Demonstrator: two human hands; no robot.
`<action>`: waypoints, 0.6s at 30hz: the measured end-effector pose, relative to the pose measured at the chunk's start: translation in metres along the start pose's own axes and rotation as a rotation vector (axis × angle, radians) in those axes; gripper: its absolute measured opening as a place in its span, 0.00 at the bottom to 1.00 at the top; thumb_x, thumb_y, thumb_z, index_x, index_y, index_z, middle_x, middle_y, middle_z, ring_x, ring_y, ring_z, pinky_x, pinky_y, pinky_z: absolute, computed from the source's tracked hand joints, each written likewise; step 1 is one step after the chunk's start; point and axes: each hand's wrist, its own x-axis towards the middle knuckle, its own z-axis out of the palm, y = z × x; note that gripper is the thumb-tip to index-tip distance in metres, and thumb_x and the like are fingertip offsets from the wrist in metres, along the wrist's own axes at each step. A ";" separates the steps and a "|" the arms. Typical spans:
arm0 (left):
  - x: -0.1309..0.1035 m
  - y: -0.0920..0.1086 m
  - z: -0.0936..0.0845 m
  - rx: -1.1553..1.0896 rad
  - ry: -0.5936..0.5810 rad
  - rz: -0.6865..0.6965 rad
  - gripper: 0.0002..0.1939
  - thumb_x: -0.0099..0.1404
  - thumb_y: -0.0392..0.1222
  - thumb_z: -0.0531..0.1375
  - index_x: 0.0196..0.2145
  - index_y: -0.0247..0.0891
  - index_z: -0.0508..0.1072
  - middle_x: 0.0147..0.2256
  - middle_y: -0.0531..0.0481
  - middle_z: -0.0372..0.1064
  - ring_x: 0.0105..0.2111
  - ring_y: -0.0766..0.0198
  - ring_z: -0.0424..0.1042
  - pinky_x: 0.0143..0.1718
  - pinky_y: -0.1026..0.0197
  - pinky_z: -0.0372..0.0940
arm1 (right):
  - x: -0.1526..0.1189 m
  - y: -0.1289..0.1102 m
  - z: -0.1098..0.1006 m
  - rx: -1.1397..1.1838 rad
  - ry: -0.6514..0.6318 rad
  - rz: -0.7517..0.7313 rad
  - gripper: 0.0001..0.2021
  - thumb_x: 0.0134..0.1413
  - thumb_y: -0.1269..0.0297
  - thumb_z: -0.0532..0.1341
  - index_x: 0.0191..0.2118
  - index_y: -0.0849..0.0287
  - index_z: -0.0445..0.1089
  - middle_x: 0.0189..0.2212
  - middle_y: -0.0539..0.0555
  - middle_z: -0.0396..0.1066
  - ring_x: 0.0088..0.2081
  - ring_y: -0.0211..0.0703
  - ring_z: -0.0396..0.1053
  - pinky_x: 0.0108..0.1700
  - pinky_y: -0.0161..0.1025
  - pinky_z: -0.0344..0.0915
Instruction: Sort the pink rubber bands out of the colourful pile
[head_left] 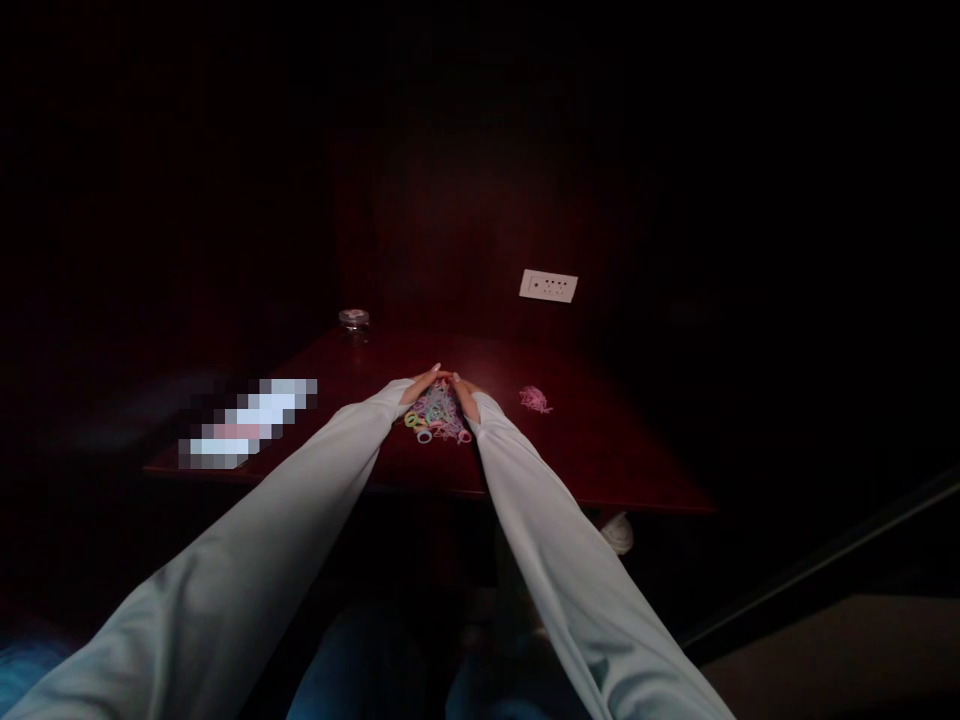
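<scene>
A pile of small hair ties (437,408) in mixed pastel colours lies on the dark red table. My left hand (422,384) curves round the pile's far left side with its fingers stretched out. My right hand (466,397) lies along the right side in the same way. The fingertips of both hands come close together behind the pile, and I cannot tell if they touch. Neither hand grips anything. To the right of my right hand rests a separate small heap of pink hair ties (535,399).
A clear jar with a lid (354,324) stands at the table's back left. On the left side lies a blurred-out, bright flat object (251,423). A white socket plate (549,286) is on the wall behind. The table (600,465) ends at a front edge beneath my forearms.
</scene>
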 end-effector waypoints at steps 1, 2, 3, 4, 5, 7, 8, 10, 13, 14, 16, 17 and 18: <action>-0.001 0.001 -0.001 -0.037 -0.018 0.000 0.47 0.58 0.80 0.49 0.52 0.37 0.78 0.52 0.42 0.77 0.55 0.49 0.74 0.61 0.52 0.64 | -0.003 -0.001 -0.001 0.022 -0.007 0.011 0.25 0.66 0.43 0.50 0.49 0.50 0.78 0.45 0.51 0.80 0.50 0.44 0.75 0.57 0.41 0.68; -0.001 0.001 -0.002 -0.067 -0.026 0.006 0.46 0.56 0.80 0.51 0.51 0.37 0.79 0.52 0.42 0.77 0.55 0.48 0.73 0.61 0.51 0.63 | -0.005 -0.002 -0.003 0.043 -0.011 0.015 0.22 0.66 0.46 0.52 0.50 0.50 0.77 0.46 0.50 0.79 0.51 0.43 0.75 0.57 0.41 0.67; -0.001 0.001 -0.003 -0.087 -0.021 0.014 0.46 0.56 0.79 0.52 0.50 0.36 0.79 0.52 0.41 0.77 0.55 0.47 0.73 0.62 0.50 0.62 | -0.008 -0.003 -0.006 0.063 -0.012 0.012 0.19 0.65 0.49 0.54 0.51 0.50 0.76 0.47 0.50 0.79 0.52 0.43 0.74 0.58 0.40 0.67; -0.002 0.000 -0.004 -0.089 0.001 0.025 0.45 0.56 0.79 0.52 0.50 0.36 0.79 0.52 0.41 0.77 0.55 0.46 0.72 0.62 0.49 0.62 | -0.010 -0.005 -0.009 0.079 -0.006 -0.001 0.17 0.64 0.52 0.57 0.51 0.51 0.76 0.48 0.50 0.78 0.52 0.42 0.74 0.58 0.39 0.66; -0.002 0.000 -0.005 -0.074 0.022 0.045 0.44 0.57 0.78 0.52 0.49 0.36 0.79 0.52 0.41 0.76 0.56 0.46 0.72 0.62 0.49 0.61 | -0.011 -0.006 -0.012 0.086 0.004 -0.018 0.16 0.62 0.54 0.59 0.51 0.51 0.76 0.49 0.50 0.78 0.52 0.42 0.74 0.58 0.39 0.66; -0.004 0.001 -0.009 0.012 0.051 0.110 0.39 0.59 0.74 0.53 0.47 0.38 0.80 0.54 0.42 0.75 0.58 0.47 0.70 0.63 0.49 0.59 | -0.015 -0.009 -0.017 0.057 0.030 -0.052 0.14 0.58 0.57 0.62 0.48 0.52 0.77 0.49 0.51 0.78 0.52 0.43 0.72 0.58 0.40 0.65; -0.005 0.003 -0.011 0.078 0.059 0.153 0.35 0.60 0.72 0.54 0.45 0.39 0.80 0.55 0.43 0.75 0.58 0.48 0.69 0.64 0.50 0.59 | -0.016 -0.010 -0.018 0.025 0.044 -0.064 0.13 0.57 0.58 0.64 0.47 0.52 0.78 0.48 0.51 0.77 0.52 0.44 0.71 0.59 0.41 0.64; -0.010 0.008 -0.016 0.231 0.079 0.248 0.27 0.64 0.65 0.54 0.41 0.41 0.81 0.54 0.44 0.75 0.58 0.50 0.69 0.64 0.50 0.58 | -0.019 -0.013 -0.020 -0.037 0.066 -0.086 0.12 0.55 0.58 0.65 0.45 0.50 0.78 0.46 0.50 0.77 0.53 0.46 0.68 0.59 0.43 0.61; -0.019 0.016 -0.024 0.451 0.110 0.327 0.19 0.67 0.55 0.53 0.37 0.43 0.80 0.49 0.47 0.77 0.53 0.53 0.71 0.63 0.49 0.58 | -0.022 -0.016 -0.020 -0.048 0.063 -0.118 0.12 0.55 0.55 0.65 0.43 0.49 0.79 0.44 0.50 0.77 0.53 0.46 0.65 0.58 0.44 0.58; -0.021 0.018 -0.026 0.506 0.128 0.335 0.18 0.67 0.52 0.53 0.37 0.43 0.80 0.49 0.48 0.77 0.52 0.54 0.71 0.62 0.48 0.58 | -0.022 -0.016 -0.020 -0.045 0.061 -0.124 0.11 0.54 0.55 0.65 0.42 0.49 0.79 0.44 0.49 0.77 0.53 0.46 0.65 0.58 0.43 0.58; -0.024 0.019 -0.028 0.578 0.150 0.341 0.16 0.67 0.49 0.53 0.37 0.43 0.79 0.47 0.49 0.78 0.50 0.55 0.71 0.60 0.49 0.59 | -0.022 -0.017 -0.019 -0.048 0.078 -0.112 0.09 0.54 0.55 0.66 0.39 0.50 0.79 0.43 0.49 0.76 0.53 0.46 0.64 0.57 0.43 0.57; -0.025 0.019 -0.029 0.595 0.159 0.343 0.16 0.67 0.49 0.53 0.36 0.43 0.79 0.46 0.49 0.78 0.49 0.55 0.71 0.60 0.49 0.59 | -0.021 -0.017 -0.018 -0.053 0.093 -0.097 0.08 0.54 0.56 0.66 0.37 0.51 0.79 0.42 0.50 0.76 0.52 0.46 0.64 0.57 0.42 0.57; -0.026 0.019 -0.029 0.601 0.166 0.343 0.16 0.67 0.49 0.53 0.36 0.43 0.79 0.46 0.48 0.78 0.49 0.55 0.71 0.59 0.49 0.59 | -0.020 -0.016 -0.017 -0.060 0.113 -0.075 0.06 0.54 0.58 0.66 0.35 0.52 0.79 0.40 0.50 0.76 0.52 0.46 0.64 0.57 0.42 0.56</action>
